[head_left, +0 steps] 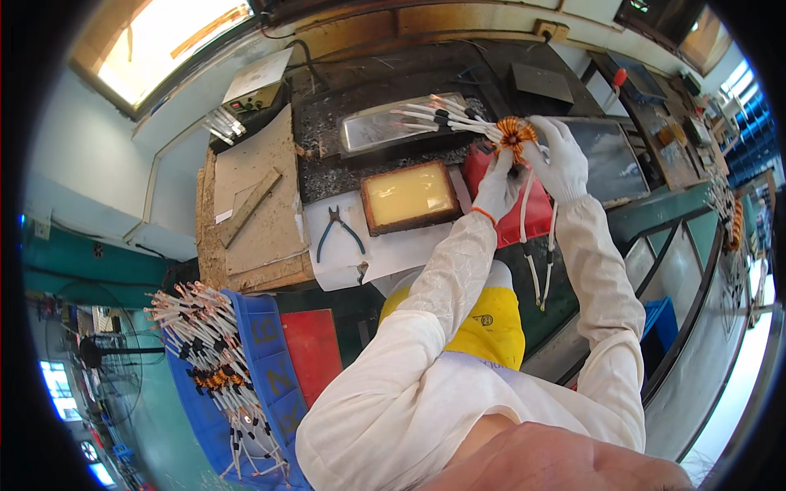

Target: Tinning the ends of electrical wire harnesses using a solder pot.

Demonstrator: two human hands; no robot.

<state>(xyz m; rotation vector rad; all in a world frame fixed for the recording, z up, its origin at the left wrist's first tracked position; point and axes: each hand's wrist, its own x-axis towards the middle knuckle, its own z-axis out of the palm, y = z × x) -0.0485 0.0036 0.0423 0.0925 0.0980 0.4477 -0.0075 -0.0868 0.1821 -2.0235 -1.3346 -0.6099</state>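
Note:
A copper-wound ring coil (pixel 514 131) is held up between my two gloved hands, above a red bin (pixel 524 214). My left hand (pixel 496 193) grips it from below, fingers closed. My right hand (pixel 563 160) closes on its right side, with thumb and fingers bent around it. A bundle of white-sleeved leads (pixel 463 123) with black bands and bare ends points left from the coil, over a silver rectangular tray (pixel 360 133). More white leads (pixel 528 245) hang down below the hands.
A tray of yellow material (pixel 411 195) and teal-handled cutters (pixel 334 234) lie on white paper (pixel 315 214). At lower left, a blue crate (pixel 266 344) holds several similar coils. A control box (pixel 255 86) stands back left, with a board (pixel 260 196) before it.

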